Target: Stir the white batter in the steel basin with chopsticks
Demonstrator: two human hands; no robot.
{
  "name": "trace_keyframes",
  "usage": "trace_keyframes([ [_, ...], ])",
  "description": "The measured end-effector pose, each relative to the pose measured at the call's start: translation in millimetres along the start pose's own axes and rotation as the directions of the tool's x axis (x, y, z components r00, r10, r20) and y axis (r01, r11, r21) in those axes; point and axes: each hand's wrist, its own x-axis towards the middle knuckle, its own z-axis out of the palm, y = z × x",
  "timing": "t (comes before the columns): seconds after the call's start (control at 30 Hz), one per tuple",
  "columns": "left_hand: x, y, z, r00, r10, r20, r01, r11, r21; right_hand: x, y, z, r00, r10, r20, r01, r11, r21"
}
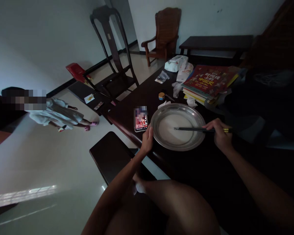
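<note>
A wide metal basin [178, 107] stands on the dark table, holding a pale, whitish layer [166, 127] that may be flour or liquid; I cannot tell which. My left hand [147, 140] grips the basin's left rim, thumb up along the edge. In my right hand [220, 134] is a pair of dark chopsticks [193, 129] with gold-coloured ends. Their tips reach into the basin and touch the pale contents near the middle. Just left of the basin, beside my left hand, lies a phone [140, 119] with a lit screen.
Behind the basin are a small jar [161, 96], crumpled tissue [191, 102], plastic bags [176, 63] and stacked books [205, 81]. A dark chair [115, 49] stands beyond the table. A bench [112, 156] is at my left. Another person [56, 112] stands further left.
</note>
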Motion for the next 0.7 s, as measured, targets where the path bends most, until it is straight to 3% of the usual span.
trace_keyframes([
  [0.17,0.0,-0.4,0.4,1.0,0.002,0.001,-0.002,1.0,0.005,-0.1,0.5,0.2,0.993,0.01,0.118,-0.009,1.0,-0.014],
  [0.3,-0.2,1.3,-0.1,1.0,0.006,0.011,-0.006,1.0,0.006,-0.3,-1.6,0.5,1.0,0.015,0.002,-0.015,1.0,0.018],
  [0.43,-0.2,2.4,-1.0,1.0,0.004,0.013,-0.004,1.0,0.009,-1.2,-3.1,1.1,0.995,-0.004,0.096,0.002,1.0,0.022],
  [0.6,0.2,2.0,-0.6,1.0,0.015,0.017,-0.015,1.0,0.0,-1.1,-0.7,-0.4,1.0,0.021,-0.012,-0.021,1.0,0.021],
  [0.7,0.0,2.7,-0.4,1.0,0.02,0.022,-0.02,1.0,-0.006,-1.6,0.8,-0.6,0.997,0.023,0.075,-0.028,0.998,0.058],
])
